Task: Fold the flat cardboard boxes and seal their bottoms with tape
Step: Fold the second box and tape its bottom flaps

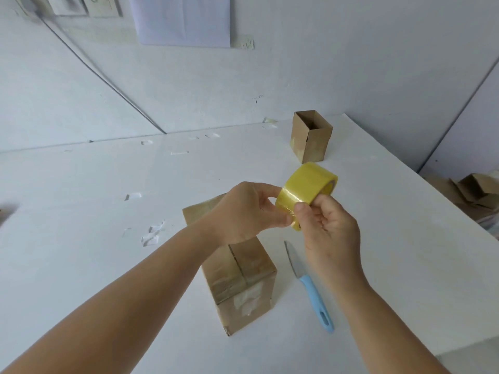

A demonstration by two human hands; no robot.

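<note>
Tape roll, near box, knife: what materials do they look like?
Tape roll: glossy translucent yellowish plastic film, judging by its sheen. Near box: matte brown cardboard with shiny clear tape strips along the seam. Knife: pale grey blade, likely metal; smooth light blue handle, probably plastic.

place: looks to me like a small packing workroom, not a home
surface: I see a white table (81, 198) dotted with stuck-on tape scraps (151, 234)
stock: folded cardboard box (310, 136) upright at the far edge, more cardboard heaped (469, 193) off the table's right
tools: yellowish tape roll (310, 184), blue-handled knife (310, 284)
walls: plain white, paper sheet (183, 20) pinned up, cable (108, 82) running down
</note>
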